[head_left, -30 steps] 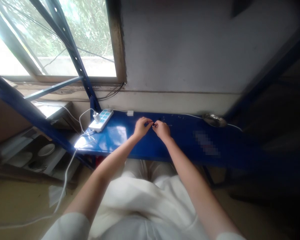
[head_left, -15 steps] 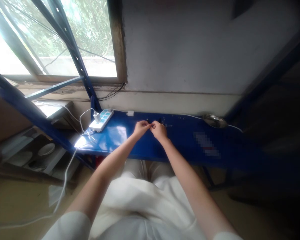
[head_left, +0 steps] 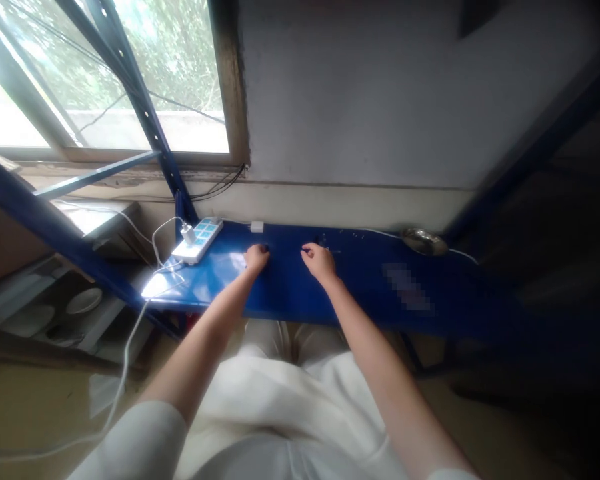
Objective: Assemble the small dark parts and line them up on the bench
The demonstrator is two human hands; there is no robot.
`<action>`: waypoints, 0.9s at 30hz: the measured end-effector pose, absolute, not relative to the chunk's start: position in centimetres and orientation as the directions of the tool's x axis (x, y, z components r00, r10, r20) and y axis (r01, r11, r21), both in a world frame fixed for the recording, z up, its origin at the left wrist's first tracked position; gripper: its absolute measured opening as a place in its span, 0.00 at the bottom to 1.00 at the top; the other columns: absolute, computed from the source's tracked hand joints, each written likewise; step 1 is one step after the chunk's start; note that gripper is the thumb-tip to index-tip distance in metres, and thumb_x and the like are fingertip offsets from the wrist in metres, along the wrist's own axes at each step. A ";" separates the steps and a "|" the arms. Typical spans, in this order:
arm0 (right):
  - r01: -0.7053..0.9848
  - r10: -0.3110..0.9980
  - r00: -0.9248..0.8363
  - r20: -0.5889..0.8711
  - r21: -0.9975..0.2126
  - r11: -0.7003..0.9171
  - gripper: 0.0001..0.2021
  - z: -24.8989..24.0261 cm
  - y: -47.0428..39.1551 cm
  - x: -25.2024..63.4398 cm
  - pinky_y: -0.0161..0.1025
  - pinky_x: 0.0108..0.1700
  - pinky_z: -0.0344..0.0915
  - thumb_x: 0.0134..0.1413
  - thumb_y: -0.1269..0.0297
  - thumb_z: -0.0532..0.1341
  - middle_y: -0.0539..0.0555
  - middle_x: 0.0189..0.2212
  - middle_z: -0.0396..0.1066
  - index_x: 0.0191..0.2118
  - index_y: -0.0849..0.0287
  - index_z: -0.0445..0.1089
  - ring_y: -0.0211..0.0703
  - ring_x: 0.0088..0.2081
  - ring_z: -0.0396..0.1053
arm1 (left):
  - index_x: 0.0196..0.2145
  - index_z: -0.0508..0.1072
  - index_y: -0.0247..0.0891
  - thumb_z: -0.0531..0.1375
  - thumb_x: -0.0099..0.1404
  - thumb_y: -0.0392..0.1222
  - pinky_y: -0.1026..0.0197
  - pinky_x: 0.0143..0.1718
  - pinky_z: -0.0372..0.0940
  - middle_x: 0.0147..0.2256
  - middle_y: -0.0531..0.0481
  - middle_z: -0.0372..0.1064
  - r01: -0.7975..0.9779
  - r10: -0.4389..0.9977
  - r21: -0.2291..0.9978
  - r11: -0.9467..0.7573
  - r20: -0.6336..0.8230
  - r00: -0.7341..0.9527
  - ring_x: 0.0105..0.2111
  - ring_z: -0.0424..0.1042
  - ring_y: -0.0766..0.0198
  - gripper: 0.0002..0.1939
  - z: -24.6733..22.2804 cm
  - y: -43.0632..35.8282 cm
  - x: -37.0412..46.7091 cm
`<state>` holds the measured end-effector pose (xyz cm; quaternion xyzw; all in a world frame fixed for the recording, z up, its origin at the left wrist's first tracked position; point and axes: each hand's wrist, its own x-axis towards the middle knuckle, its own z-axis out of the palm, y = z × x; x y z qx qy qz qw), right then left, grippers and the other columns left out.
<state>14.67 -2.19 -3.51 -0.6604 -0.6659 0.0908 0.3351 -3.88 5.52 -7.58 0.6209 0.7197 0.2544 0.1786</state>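
Note:
Over the blue tabletop (head_left: 285, 290), my left hand (head_left: 256, 259) is curled closed, with a small dark spot by its fingertips. Whatever it holds is too small and hidden to name. My right hand (head_left: 320, 261) is bent in a pinch, thumb against forefinger, and a tiny dark bit shows at the tips. The two hands are apart, with bare blue surface between them. Just beyond my right hand lie several tiny loose parts (head_left: 324, 240), too small to identify.
A white power strip (head_left: 198, 241) with a plug and cable stands at the table's left end. Near the wall are a white adapter (head_left: 257, 227) and a shiny metal dish (head_left: 425, 242). Blue uprights (head_left: 153, 127) frame the table. A blurred patch (head_left: 407, 287) lies at right.
My hands were together at the fingertips. My left hand has moved left and away, while my right hand stays in nearly the same place, still pinched. The view has shifted slightly.

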 end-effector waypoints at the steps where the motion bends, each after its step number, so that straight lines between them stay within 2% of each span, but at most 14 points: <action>1: 0.816 0.937 0.095 0.336 -0.565 0.120 0.12 -3.5 -2.3 14.9 0.33 0.33 0.62 0.51 0.63 0.55 0.51 0.27 0.73 0.40 0.56 0.72 0.39 0.29 0.69 | 0.31 0.73 0.39 0.57 0.53 0.41 0.60 0.40 0.59 0.34 0.47 0.73 0.814 0.982 0.569 0.119 0.051 -0.179 0.39 0.70 0.57 0.08 -7.8 5.6 -4.0; 10: 0.816 0.922 0.154 0.356 -0.571 0.084 0.12 -2.5 -2.2 16.8 0.34 0.36 0.63 0.52 0.63 0.54 0.54 0.31 0.75 0.38 0.57 0.72 0.41 0.34 0.71 | 0.31 0.75 0.39 0.54 0.56 0.43 0.58 0.37 0.59 0.33 0.42 0.74 0.865 0.975 0.484 0.135 0.093 -0.204 0.37 0.72 0.53 0.11 -9.2 6.0 -3.5; 19: 0.825 0.918 0.214 0.334 -0.565 0.014 0.12 -2.2 -2.2 19.2 0.35 0.36 0.63 0.52 0.64 0.53 0.55 0.32 0.74 0.39 0.58 0.72 0.42 0.34 0.71 | 0.31 0.74 0.39 0.58 0.54 0.45 0.58 0.37 0.59 0.35 0.43 0.73 0.814 0.965 0.557 0.162 0.083 -0.249 0.38 0.71 0.53 0.10 -9.3 5.8 -3.6; 21: 0.833 0.915 0.235 0.327 -0.553 -0.016 0.12 -2.0 -2.4 19.9 0.35 0.37 0.63 0.51 0.65 0.54 0.55 0.32 0.74 0.38 0.58 0.72 0.42 0.35 0.71 | 0.36 0.73 0.38 0.59 0.53 0.47 0.59 0.39 0.60 0.38 0.42 0.71 0.786 0.950 0.599 0.153 0.130 -0.285 0.40 0.69 0.54 0.14 -9.3 5.2 -3.6; 24: 0.843 0.923 0.281 0.263 -0.528 -0.106 0.11 -2.1 -2.5 21.1 0.35 0.37 0.62 0.50 0.67 0.54 0.55 0.33 0.74 0.37 0.57 0.72 0.43 0.36 0.70 | 0.44 0.68 0.35 0.59 0.54 0.46 0.59 0.43 0.59 0.41 0.41 0.68 0.734 0.893 0.674 0.087 0.274 -0.357 0.43 0.66 0.55 0.20 -9.2 3.6 -3.0; 25: 0.844 0.926 0.298 0.230 -0.517 -0.143 0.11 -2.2 -2.5 21.5 0.36 0.37 0.62 0.49 0.68 0.54 0.56 0.34 0.74 0.36 0.58 0.72 0.44 0.37 0.70 | 0.45 0.66 0.34 0.58 0.56 0.45 0.58 0.45 0.58 0.41 0.41 0.67 0.721 0.874 0.692 0.037 0.328 -0.360 0.43 0.65 0.56 0.20 -9.0 3.0 -2.6; 27: 0.844 0.932 0.325 0.163 -0.495 -0.207 0.11 -2.7 -2.4 22.1 0.36 0.38 0.63 0.48 0.69 0.55 0.57 0.35 0.74 0.36 0.58 0.72 0.45 0.38 0.70 | 0.47 0.65 0.35 0.55 0.58 0.42 0.57 0.46 0.58 0.42 0.42 0.67 0.719 0.864 0.684 -0.123 0.431 -0.261 0.43 0.65 0.57 0.19 -8.6 1.7 -1.4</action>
